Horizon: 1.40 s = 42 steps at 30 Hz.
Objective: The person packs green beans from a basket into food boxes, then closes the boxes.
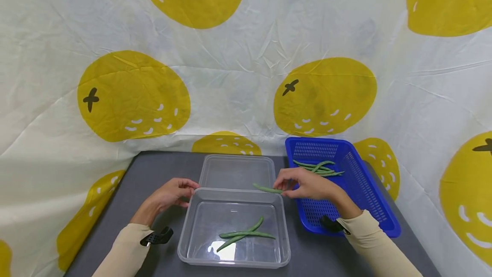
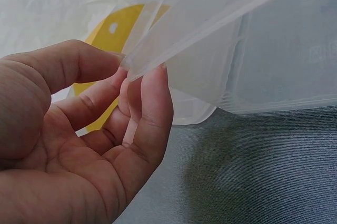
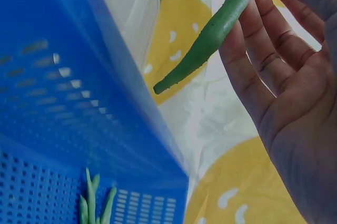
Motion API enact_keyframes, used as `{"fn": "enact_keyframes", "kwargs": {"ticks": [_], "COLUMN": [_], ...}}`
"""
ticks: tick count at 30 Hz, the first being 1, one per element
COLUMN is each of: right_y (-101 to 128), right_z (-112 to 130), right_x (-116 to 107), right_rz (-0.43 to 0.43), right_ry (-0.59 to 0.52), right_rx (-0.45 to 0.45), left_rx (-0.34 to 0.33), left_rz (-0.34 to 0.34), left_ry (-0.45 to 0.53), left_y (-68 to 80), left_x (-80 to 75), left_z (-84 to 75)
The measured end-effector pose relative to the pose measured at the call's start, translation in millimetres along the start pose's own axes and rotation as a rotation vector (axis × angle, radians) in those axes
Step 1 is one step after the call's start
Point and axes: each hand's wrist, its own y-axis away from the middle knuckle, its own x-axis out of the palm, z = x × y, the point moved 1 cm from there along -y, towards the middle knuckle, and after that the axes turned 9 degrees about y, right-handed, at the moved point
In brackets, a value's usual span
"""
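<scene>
Between the thumb and fingers of my right hand [image 1: 301,183] is a green bean [image 1: 267,189], held over the far right corner of a clear plastic container [image 1: 234,264]. The right wrist view shows the same green bean [image 3: 208,40] pinched near one end. My left hand [image 1: 174,193] pinches the container's far left rim corner; its thumb and fingertips meet on the clear rim [image 2: 152,50] in the left wrist view. Inside the container, two green beans [image 1: 246,234] lie crossed. Several more beans [image 1: 319,169] lie in the blue basket [image 1: 384,208] on the right.
A clear flat lid [image 1: 238,170] lies behind the container on the grey table [image 1: 161,260]. Behind the table hangs a white cloth [image 1: 230,97] printed with yellow fruit. The basket's raised walls stand close to the right forearm.
</scene>
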Motion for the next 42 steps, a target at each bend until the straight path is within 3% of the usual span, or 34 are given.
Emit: {"fn": "enact_keyframes", "kwargs": {"ticks": [12,27,34,42], "right_y": [-18.6,-34.8,-31.2,-15.4], "right_z": [7.5,13.0,12.8,1.8], "right_x": [21.3,43.9,40.1,27.4], "right_rz": [0.065,0.109,0.084,0.054], "right_ry": [-0.040,-0.066,-0.102,-0.076], "right_rx": [0.012,-0.062,-0.063,0.032], "left_rx": [-0.005,-0.006,0.000,0.002], "left_rz": [0.002,0.008,0.004,-0.012], "left_ry": [0.009,0.007,0.009,0.000], "left_y": [3.4,2.3,1.3,1.3], "left_x": [1.7,1.0,3.1,3.6], "left_z": [1.2,1.2,0.9,1.8]}}
